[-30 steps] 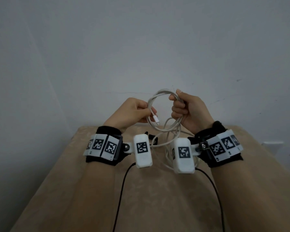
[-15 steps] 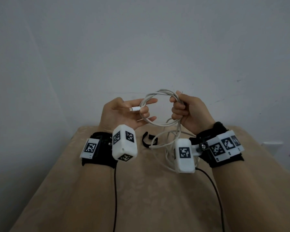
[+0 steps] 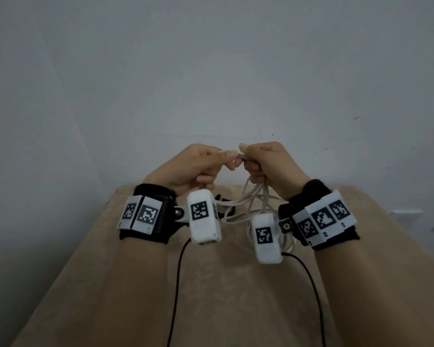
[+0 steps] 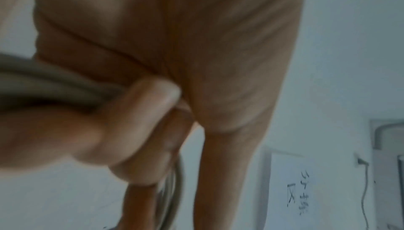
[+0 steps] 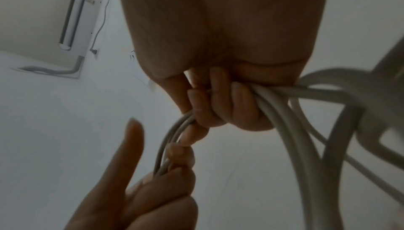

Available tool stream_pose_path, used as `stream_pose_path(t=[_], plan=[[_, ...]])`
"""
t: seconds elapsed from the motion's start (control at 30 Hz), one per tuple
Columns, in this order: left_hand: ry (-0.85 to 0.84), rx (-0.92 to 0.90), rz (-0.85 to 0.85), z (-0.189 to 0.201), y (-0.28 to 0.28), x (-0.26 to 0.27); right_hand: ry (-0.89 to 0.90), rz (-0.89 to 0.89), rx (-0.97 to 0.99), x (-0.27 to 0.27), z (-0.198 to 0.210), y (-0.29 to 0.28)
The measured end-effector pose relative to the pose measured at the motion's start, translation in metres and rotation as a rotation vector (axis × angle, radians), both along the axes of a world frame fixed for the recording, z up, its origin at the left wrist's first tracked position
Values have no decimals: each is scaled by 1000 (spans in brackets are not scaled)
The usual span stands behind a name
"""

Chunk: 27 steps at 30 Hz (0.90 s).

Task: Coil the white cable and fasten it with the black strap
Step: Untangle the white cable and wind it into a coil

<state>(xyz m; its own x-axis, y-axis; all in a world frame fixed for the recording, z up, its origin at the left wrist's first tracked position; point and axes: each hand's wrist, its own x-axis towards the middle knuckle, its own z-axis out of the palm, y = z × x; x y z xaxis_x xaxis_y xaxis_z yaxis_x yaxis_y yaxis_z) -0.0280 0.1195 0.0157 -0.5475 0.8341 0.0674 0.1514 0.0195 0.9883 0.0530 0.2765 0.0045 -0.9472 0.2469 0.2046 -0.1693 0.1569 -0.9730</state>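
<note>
The white cable (image 3: 251, 196) hangs in several loose loops below my two raised hands, above a beige cloth-covered table (image 3: 211, 291). My right hand (image 3: 246, 159) grips the gathered strands in its curled fingers; the right wrist view shows the cable bundle (image 5: 273, 102) passing through that fist (image 5: 220, 105). My left hand (image 3: 226, 156) meets it knuckle to knuckle and pinches the cable between thumb and fingers (image 5: 174, 164), one finger held straight. Cable strands (image 4: 43, 81) cross the blurred left wrist view. The black strap (image 3: 232, 211) lies on the table, mostly hidden behind the left wrist camera.
A plain white wall stands just beyond the table's far edge. Two thin black wires (image 3: 178, 271) run from the wrist cameras toward me across the cloth. A wall-mounted air conditioner (image 5: 72, 8) shows in the right wrist view.
My left hand, open half a second ago with the cable end lying across its fingers, has turned over, moved right to meet the right hand and now pinches the cable. The round loop has collapsed.
</note>
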Motion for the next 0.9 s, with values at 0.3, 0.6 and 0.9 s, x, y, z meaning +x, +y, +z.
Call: stream_pose_path(t=[0.3,0.6,0.9], plan=[[-61,107,136,-1,1,-8,94,-108,22,-3,0,7],[-192,284,311,-2,-13,-23,-193,111,261,8,-5,22],[-280,543,489,7,-38,-35,-518,-178,707,16,-11,51]])
